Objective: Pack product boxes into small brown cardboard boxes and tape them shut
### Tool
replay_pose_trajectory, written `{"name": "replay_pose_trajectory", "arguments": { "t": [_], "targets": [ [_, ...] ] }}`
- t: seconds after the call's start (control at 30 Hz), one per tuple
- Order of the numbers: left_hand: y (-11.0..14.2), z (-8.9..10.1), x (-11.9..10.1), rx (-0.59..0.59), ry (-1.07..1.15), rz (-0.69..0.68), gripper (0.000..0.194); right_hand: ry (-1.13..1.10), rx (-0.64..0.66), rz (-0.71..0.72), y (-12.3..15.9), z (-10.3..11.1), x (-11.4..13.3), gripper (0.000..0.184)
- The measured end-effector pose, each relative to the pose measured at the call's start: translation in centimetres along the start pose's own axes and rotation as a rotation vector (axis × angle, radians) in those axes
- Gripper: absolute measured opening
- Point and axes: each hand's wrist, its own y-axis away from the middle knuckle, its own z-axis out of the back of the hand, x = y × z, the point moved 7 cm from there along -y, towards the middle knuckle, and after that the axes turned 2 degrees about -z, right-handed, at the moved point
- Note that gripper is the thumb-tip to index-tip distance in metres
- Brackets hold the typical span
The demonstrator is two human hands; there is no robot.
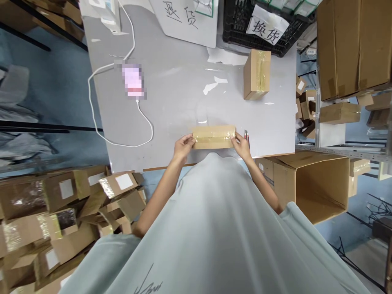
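A small cardboard box with clear tape along its upper face lies at the front edge of the grey table. My left hand grips its left end, fingers bent at the corner. At the opposite end, my right hand pinches the box between thumb and fingers. Just beyond the right hand lies a red and black utility knife, partly hidden by the fingers. Farther back on the right stands a second taped cardboard box.
A phone on a white cable lies at left. Behind are a white board with handwriting and a black crate. Piled cartons fill the lower left; an open carton stands right of the table.
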Motion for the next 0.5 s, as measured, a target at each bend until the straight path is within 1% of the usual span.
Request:
{"name": "replay_pose_trajectory", "arguments": {
  "t": [0.1, 0.13, 0.2, 0.27, 0.37, 0.4, 0.5],
  "targets": [
    [0.3, 3.8, 0.0, -0.092, -0.004, -0.019, 0.046, -0.094, 0.088, -0.044, -0.8, -3.1, -0.7, 0.07],
    [0.4, 4.8, 0.0, -0.109, -0.012, -0.029, 0.045, -0.095, 0.112, -0.07, -1.0, -4.2, -1.0, 0.067],
    [0.6, 6.2, 0.0, -0.124, -0.018, -0.055, 0.044, -0.105, 0.155, -0.124, -1.5, -5.8, -1.5, 0.062],
    [0.7, 6.9, 0.1, -0.131, -0.011, -0.082, 0.043, -0.16, 0.19, -0.145, -1.9, -6.7, -1.8, 0.062],
    [0.4, 7.1, 0.8, -0.142, 0.042, -0.071, 0.04, -0.266, 0.226, -0.125, -2.3, -6.9, -2.0, 0.073],
    [0.1, 7.1, 1.3, -0.142, 0.07, -0.038, 0.04, -0.297, 0.232, -0.118, -2.3, -6.8, -2.2, 0.077],
    [-0.7, 6.9, 3.1, -0.159, 0.09, 0.124, 0.037, -0.371, 0.245, -0.121, -2.1, -5.9, -2.9, 0.085]
  ]
}}
